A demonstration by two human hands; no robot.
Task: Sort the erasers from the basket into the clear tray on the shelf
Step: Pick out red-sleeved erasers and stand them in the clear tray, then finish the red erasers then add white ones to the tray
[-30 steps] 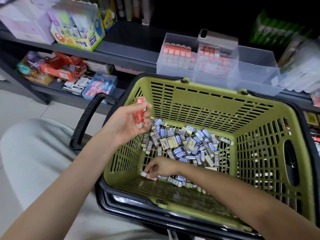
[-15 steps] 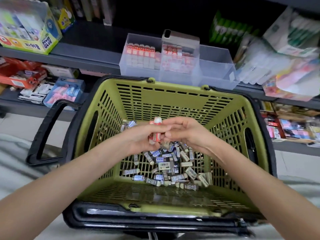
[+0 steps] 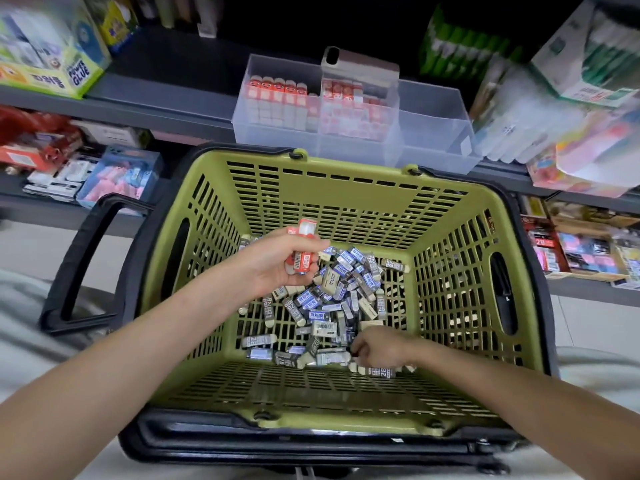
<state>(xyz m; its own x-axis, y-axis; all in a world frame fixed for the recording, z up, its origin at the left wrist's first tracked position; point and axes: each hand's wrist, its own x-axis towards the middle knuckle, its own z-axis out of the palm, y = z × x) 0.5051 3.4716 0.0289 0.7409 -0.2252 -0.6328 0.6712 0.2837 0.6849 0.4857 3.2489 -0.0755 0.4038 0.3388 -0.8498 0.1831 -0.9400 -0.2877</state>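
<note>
Left hand (image 3: 280,263): grip curled round red-sleeved erasers (image 3: 302,251), over the basket (image 3: 346,188). Right hand (image 3: 377,348) low in the eraser pile (image 3: 332,299), fingers curled; cannot tell what its grip holds. Clear tray (image 3: 433,133) on shelf (image 3: 173,95), beyond both grips.

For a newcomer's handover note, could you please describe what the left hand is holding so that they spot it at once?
Look at the green basket below the shelf. Above its eraser pile, the left hand grips red-sleeved erasers; the pile's are blue, grey or cream.
</note>
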